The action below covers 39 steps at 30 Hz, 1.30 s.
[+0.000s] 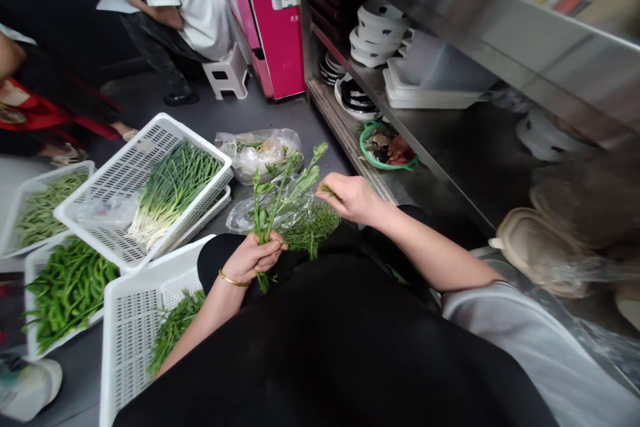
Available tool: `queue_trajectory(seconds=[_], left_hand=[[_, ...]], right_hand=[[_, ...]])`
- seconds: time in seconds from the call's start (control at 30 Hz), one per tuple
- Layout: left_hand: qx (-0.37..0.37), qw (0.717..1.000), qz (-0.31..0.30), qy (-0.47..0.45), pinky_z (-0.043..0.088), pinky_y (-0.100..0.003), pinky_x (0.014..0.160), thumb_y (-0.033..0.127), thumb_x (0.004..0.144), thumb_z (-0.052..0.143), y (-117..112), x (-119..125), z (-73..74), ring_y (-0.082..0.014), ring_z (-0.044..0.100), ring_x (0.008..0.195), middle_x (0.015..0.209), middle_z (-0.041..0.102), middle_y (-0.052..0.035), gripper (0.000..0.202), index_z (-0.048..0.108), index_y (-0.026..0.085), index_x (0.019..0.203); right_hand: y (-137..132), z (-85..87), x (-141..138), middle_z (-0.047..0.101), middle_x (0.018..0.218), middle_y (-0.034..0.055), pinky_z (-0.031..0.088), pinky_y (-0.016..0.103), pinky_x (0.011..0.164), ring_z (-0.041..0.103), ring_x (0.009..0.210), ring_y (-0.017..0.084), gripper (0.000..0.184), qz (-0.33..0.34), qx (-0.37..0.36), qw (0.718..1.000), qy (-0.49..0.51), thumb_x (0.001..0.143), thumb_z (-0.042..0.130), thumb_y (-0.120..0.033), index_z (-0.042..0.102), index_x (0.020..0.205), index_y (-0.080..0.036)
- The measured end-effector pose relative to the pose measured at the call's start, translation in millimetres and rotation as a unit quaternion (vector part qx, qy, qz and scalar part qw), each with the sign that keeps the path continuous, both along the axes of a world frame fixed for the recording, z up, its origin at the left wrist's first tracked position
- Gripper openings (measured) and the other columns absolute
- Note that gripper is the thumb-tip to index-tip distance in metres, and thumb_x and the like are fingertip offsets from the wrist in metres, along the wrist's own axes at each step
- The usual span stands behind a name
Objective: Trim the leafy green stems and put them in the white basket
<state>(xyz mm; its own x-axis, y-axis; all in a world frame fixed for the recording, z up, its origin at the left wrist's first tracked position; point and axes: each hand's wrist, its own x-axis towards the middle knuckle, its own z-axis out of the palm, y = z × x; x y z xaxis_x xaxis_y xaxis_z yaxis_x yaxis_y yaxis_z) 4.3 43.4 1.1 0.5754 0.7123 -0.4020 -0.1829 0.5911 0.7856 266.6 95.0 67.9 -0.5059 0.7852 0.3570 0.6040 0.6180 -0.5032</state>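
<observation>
My left hand, a gold bangle at its wrist, is closed around a few leafy green stalks that stand upright and fan out above the fist. To their right, my right hand is pinched, with a small green piece of stalk or leaf showing at its fingers; the rest is hidden by them. Below and between both hands, a heap of thin green stems lies against a clear plastic bag. At my lower left, a white basket holds more leafy greens, partly covered by my left forearm.
White baskets hold scallions, green peppers and green beans. A bagged bundle lies ahead. Steel shelving with bowls and a green colander runs along my right. A person sits on a white stool; another is at left.
</observation>
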Motion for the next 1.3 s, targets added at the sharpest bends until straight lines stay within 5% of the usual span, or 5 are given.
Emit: queue_trajectory(seconds=[0.27, 0.67, 0.87, 1.1, 1.3], left_hand=[[0.045, 0.993, -0.064, 0.093, 0.016, -0.015, 0.032, 0.033, 0.072, 0.068, -4.8, -6.1, 10.4, -0.0003, 0.031, 0.030, 0.049, 0.054, 0.0002, 0.024, 0.066, 0.010, 0.076], [0.114, 0.965, -0.010, 0.237, 0.029, -0.017, 0.031, 0.039, 0.078, 0.060, -3.2, -12.9, 9.3, -0.0048, 0.042, 0.035, 0.063, 0.055, 0.0027, 0.036, 0.056, 0.016, 0.105], [0.200, 0.926, -0.018, 0.320, 0.037, -0.019, 0.040, 0.039, 0.071, 0.066, -2.0, -18.1, 13.8, -0.0108, 0.049, 0.048, 0.056, 0.053, 0.0021, 0.024, 0.062, 0.016, 0.077], [0.081, 0.986, 0.038, 0.140, 0.016, -0.016, 0.033, 0.037, 0.074, 0.066, -10.3, -16.8, 18.2, -0.0039, 0.022, 0.035, 0.044, 0.027, 0.0107, 0.035, 0.061, 0.014, 0.100], [0.043, 0.974, 0.188, 0.119, 0.019, -0.016, 0.033, 0.037, 0.076, 0.064, -4.3, 10.7, 6.4, -0.0035, 0.030, 0.035, 0.050, 0.039, 0.0082, 0.028, 0.058, 0.014, 0.090]], right_hand=[[36.1, -1.6, -23.0, 0.065, 0.076, 0.0077, 0.027, 0.025, 0.054, 0.055, 0.065, 0.015, 0.020, 0.163, 0.001, 0.932, -0.324, 0.085, 0.045, -0.020, 0.065, 0.085, -0.017], [10.7, -48.3, -9.0, 0.047, 0.053, -0.0041, 0.030, 0.020, 0.050, 0.038, 0.049, 0.006, 0.038, 0.194, -0.467, 0.862, 0.029, 0.081, 0.050, -0.043, 0.067, 0.083, -0.009], [13.0, -49.9, -1.6, 0.047, 0.054, -0.0049, 0.029, 0.019, 0.052, 0.038, 0.052, 0.006, 0.022, 0.196, -0.355, 0.913, -0.034, 0.074, 0.056, -0.030, 0.066, 0.069, -0.011], [6.6, -35.9, 18.3, 0.053, 0.058, -0.0034, 0.032, 0.019, 0.056, 0.043, 0.056, 0.007, 0.028, 0.197, -0.327, 0.923, 0.054, 0.077, 0.053, -0.035, 0.067, 0.072, -0.012], [-4.7, -56.3, 7.4, 0.053, 0.056, -0.0026, 0.035, 0.020, 0.054, 0.045, 0.052, 0.008, 0.022, -0.047, -0.310, 0.896, 0.315, 0.071, 0.056, -0.032, 0.061, 0.063, -0.013]])
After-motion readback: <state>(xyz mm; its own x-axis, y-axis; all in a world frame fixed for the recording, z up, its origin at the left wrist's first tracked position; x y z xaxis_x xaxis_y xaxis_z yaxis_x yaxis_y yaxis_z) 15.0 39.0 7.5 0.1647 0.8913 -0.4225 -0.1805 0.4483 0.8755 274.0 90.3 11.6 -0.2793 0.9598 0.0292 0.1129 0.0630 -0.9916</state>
